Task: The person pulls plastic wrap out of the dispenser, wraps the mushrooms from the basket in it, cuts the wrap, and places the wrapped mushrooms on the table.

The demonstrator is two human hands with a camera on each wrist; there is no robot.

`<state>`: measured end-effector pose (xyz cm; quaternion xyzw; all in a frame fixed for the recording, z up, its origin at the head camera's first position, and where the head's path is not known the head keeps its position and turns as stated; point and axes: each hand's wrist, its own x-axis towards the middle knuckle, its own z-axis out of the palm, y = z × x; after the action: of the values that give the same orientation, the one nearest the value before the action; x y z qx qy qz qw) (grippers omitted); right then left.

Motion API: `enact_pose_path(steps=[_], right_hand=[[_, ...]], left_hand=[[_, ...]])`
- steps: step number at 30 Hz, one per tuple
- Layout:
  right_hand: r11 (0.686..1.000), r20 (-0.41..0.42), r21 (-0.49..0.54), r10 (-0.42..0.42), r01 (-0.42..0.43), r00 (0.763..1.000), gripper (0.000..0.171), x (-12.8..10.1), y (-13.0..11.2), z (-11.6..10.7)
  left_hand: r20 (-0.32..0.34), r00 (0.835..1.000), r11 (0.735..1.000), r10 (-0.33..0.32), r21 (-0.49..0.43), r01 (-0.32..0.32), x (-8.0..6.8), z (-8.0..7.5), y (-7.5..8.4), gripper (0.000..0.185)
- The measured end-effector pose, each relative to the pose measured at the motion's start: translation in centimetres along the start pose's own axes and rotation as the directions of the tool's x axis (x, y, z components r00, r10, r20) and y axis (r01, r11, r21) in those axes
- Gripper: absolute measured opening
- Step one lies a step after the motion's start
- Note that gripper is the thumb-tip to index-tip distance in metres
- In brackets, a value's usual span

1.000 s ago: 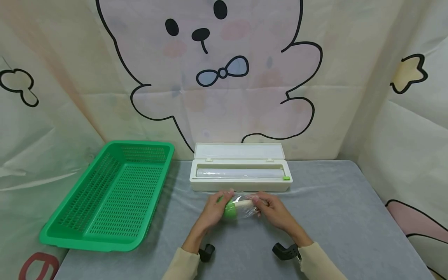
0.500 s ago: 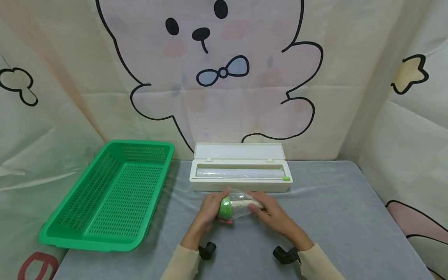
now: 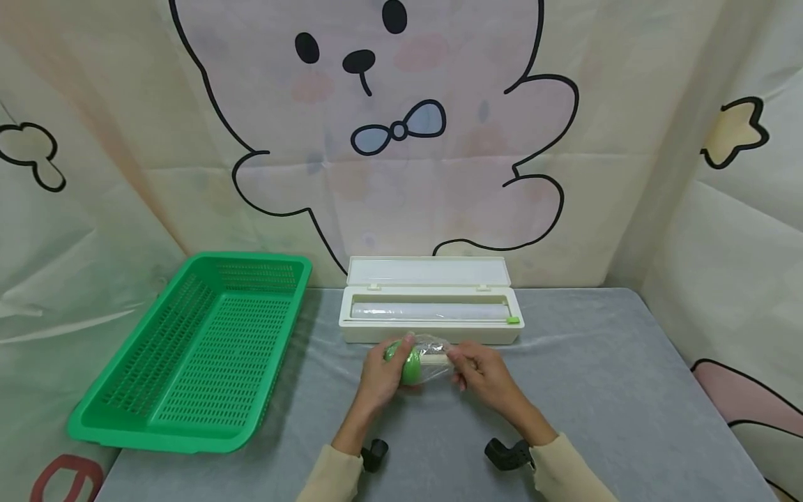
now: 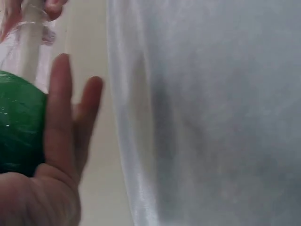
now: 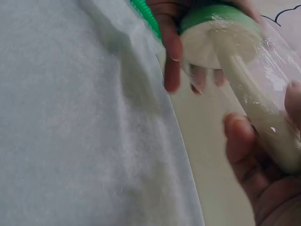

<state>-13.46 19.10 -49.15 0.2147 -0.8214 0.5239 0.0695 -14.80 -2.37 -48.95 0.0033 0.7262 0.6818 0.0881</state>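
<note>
A mushroom-shaped object point(image 3: 412, 367) with a green cap and a pale stem is wrapped in clear cling film point(image 3: 433, 344), held above the table. My left hand point(image 3: 381, 373) holds it by the cap, some fingers extended along the cap's side in the left wrist view. At the stem's free end, my right hand point(image 3: 479, 373) pinches the film. The right wrist view shows the cap's whitish underside and the stem point(image 5: 249, 94), with my right thumb and fingers on either side of the stem's end. Part of the cap is hidden by my left hand.
Just behind my hands stands a white cling film dispenser point(image 3: 433, 335), lid raised, with a film roll point(image 3: 426, 311) inside and a small green slider point(image 3: 513, 321). A green perforated basket point(image 3: 251, 432) sits at the left. Grey cloth point(image 3: 596, 390) covers the table.
My right fingers, spread over the film half a second ago, are drawn together at the stem's end. My left hand has turned on the cap, with its thumb now on top. Dispenser and basket stay put.
</note>
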Motion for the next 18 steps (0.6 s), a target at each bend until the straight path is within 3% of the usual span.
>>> enact_pose_path(steps=[3,7,10,13,18], right_hand=[[0.999,0.031,-0.048,-0.003,0.004,1.000,0.019,-0.4,-0.1,-0.2],[0.985,0.049,-0.124,-0.117,0.122,0.992,0.044,-0.9,0.2,-0.3],[0.973,0.042,-0.110,-0.199,0.203,0.979,0.038,-1.0,0.6,-0.2],[0.975,0.005,-0.057,-0.217,0.216,0.976,0.026,-1.0,0.8,-0.1],[0.992,-0.062,-0.028,-0.123,0.121,0.991,0.016,-0.8,0.5,-0.2]], left_hand=[[0.016,0.998,0.997,-0.068,-0.021,0.068,0.0,-0.4,0.2,0.060],[0.054,0.986,0.984,-0.158,-0.070,0.162,0.0,-1.0,0.6,0.061],[0.081,0.978,0.975,-0.195,-0.090,0.202,0.0,-1.2,0.8,0.060],[0.058,0.986,0.986,-0.159,-0.045,0.162,0.0,-1.0,0.9,0.060],[-0.014,1.000,0.995,0.017,0.101,-0.015,-0.1,-0.2,0.9,0.058]])
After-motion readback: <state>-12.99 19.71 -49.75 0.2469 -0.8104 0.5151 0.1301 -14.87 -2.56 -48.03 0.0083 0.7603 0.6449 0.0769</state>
